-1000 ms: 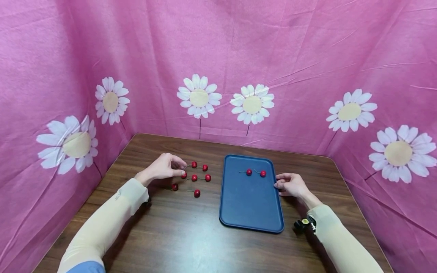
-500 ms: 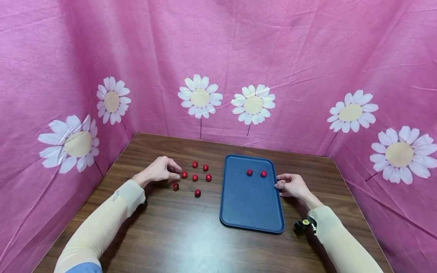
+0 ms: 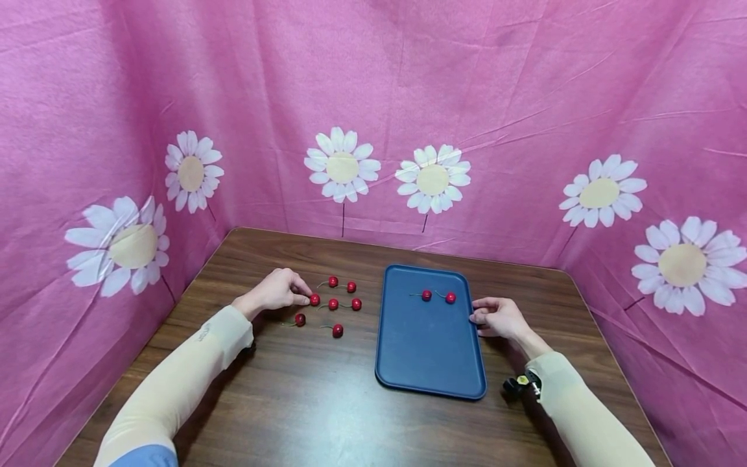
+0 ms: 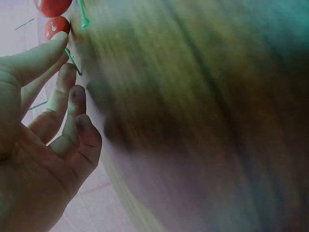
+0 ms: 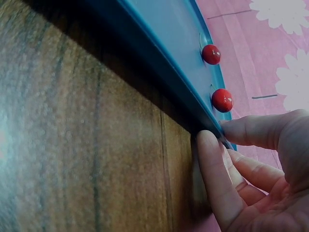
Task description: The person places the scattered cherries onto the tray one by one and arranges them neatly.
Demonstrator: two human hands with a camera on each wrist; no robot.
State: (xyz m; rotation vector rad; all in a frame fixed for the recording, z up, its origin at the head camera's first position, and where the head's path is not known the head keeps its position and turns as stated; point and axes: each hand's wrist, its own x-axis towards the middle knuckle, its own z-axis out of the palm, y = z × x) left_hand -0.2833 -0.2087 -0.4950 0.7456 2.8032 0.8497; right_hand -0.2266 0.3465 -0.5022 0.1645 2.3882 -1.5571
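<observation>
We see both arms (image 3: 172, 383) stretched out in front. The left hand (image 3: 274, 290) pinches, its last fingers (image 4: 88, 137) bent. The right hand (image 3: 500, 318) pinches too.

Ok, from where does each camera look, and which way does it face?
Head: worn on the head, facing forward and down at the brown wood-grain table; left hand, right hand and cream fabric sleeves show.
Left wrist: worn there, facing the left hand at a round red cherry.
Right wrist: worn there, facing the right hand gripping the blue rectangular tray.
Shared: head and right wrist show the tray and its two cherries.
</observation>
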